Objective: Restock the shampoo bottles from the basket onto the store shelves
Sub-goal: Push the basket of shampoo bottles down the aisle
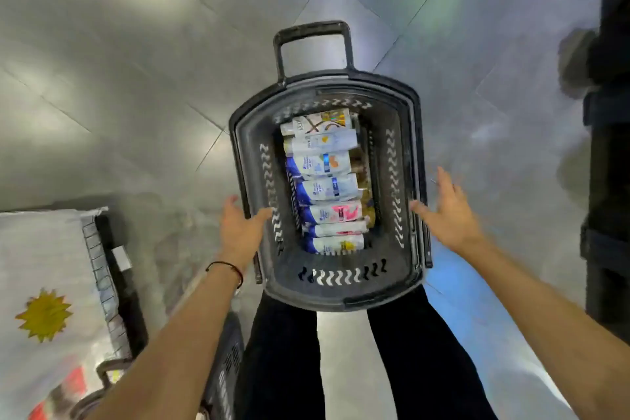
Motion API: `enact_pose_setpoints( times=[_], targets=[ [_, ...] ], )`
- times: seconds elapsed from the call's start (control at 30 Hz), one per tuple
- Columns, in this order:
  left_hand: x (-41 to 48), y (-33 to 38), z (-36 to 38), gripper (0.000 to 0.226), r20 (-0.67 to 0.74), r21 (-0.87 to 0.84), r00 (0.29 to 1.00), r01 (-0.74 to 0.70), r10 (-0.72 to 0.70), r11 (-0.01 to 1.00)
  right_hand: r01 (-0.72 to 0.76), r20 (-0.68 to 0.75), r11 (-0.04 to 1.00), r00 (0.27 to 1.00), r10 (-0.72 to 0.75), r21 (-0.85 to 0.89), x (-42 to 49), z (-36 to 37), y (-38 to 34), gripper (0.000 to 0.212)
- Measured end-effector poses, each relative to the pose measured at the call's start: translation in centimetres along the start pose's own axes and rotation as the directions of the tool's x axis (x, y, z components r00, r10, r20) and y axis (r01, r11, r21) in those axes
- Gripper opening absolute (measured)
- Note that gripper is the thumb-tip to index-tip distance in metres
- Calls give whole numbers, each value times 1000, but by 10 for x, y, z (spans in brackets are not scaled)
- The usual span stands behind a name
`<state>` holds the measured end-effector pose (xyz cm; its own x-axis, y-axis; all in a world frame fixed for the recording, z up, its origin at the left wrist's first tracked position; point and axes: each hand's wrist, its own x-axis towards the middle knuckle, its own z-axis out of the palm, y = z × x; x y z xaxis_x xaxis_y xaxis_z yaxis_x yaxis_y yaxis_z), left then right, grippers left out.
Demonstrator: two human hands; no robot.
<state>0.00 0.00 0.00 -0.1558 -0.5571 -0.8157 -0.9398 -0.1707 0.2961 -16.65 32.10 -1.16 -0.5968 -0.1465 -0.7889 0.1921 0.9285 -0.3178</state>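
Lying crosswise in one dark basket (335, 297) on the floor (136, 78), seven shampoo bottles (322, 164) point caps left (one row); left hand (240, 230) and right hand (446, 211) flank it, spread wide, empty.

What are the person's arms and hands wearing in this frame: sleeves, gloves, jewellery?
Both forearms are bare, with no sleeves in view and no gloves. The left hand has a thin dark cord bracelet at the wrist. The right hand shows no ring, watch or band, though it is motion-blurred.
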Motion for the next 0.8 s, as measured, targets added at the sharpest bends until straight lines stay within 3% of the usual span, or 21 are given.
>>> enact_pose_setpoints(
  times=[0.07, 0.13, 0.3, 0.47, 0.63, 0.8],
  targets=[
    [16, -1, 8, 96, 14, -14, 1000, -8, 8, 1000, -26, 15, 995, 1000, 24, 99, 13, 9, -3, 94],
    [31, -5, 14, 96, 7, -32, 1000, -2, 2, 999, -35, 44, 986, 999, 28, 165, 26, 17, -6, 85],
    [49, -12, 26, 61, -107, -41, 993, -49, 44, 998, -62, -57, 931, 994, 89, 359, 51, 40, -4, 44],
    [60, -18, 32, 41, -136, -85, 990, -39, 27, 996, -26, -179, 904, 977, 112, 426, 57, 50, -3, 39],
    [58, -15, 32, 31, -139, -97, 990, -33, 19, 995, -51, -191, 902, 971, 145, 428, 55, 45, -13, 28],
    [54, -3, 17, 37, -85, -68, 996, 0, -6, 998, -31, -216, 903, 967, 135, 428, 39, 29, -23, 30]
  ],
)
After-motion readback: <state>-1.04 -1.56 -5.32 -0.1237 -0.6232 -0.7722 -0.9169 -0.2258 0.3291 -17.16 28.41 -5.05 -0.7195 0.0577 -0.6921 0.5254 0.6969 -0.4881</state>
